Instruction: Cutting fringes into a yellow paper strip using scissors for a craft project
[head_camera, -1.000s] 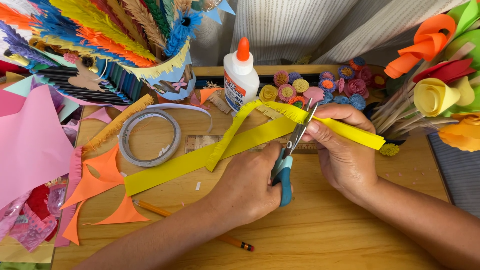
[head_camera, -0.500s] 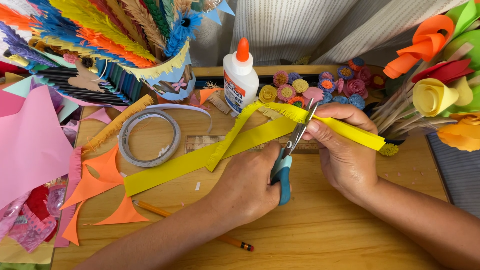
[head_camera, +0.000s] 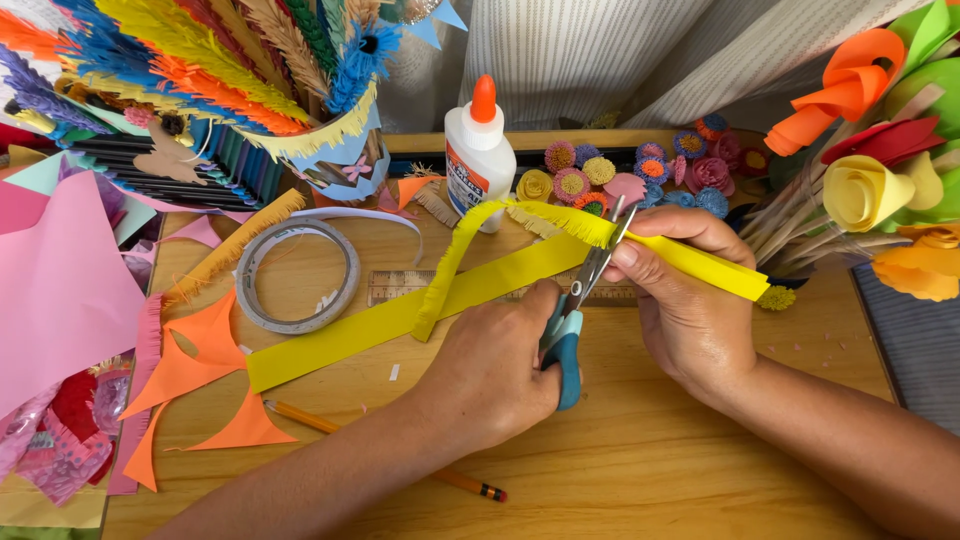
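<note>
Pencil: one (head_camera: 385, 451), orange-yellow with a dark eraser end, lying near the table's (head_camera: 640, 470) front edge, partly under the left forearm.
Left hand: one (head_camera: 495, 370), closed around the blue handles of the scissors (head_camera: 570, 325).
Scissors: one pair, blades slightly parted and pointing away, their tips at the fringed edge of the yellow paper strip (head_camera: 400, 318).
Right hand: one (head_camera: 690, 300), fingers and thumb pinching the strip just right of the blades.
Yellow paper strip: one long folded band, running from the table's left-centre up to the right hand; a cut fringe shows along its upper part, the free end poking out to the right.
Orange paper scraps: about three pointed pieces (head_camera: 195, 375) toward the left edge.
Pink sheet: one (head_camera: 55, 290), overhanging the left edge.
Tape roll: one grey ring (head_camera: 297, 275), flat, left of centre.
Ruler: one (head_camera: 395, 285), pale, partly under the strip.
Glue bottle: one (head_camera: 480, 150), white, orange cap, label with a blue and orange band, upright toward the far edge.
Small paper flowers: about a dozen (head_camera: 640, 175) in a cluster along the far edge, right of the bottle.
Paper feathers holder: one (head_camera: 330, 150), far left corner, full of coloured fringed pieces.
Rolled paper flowers: several (head_camera: 865, 190) on sticks at the far right corner.
</note>
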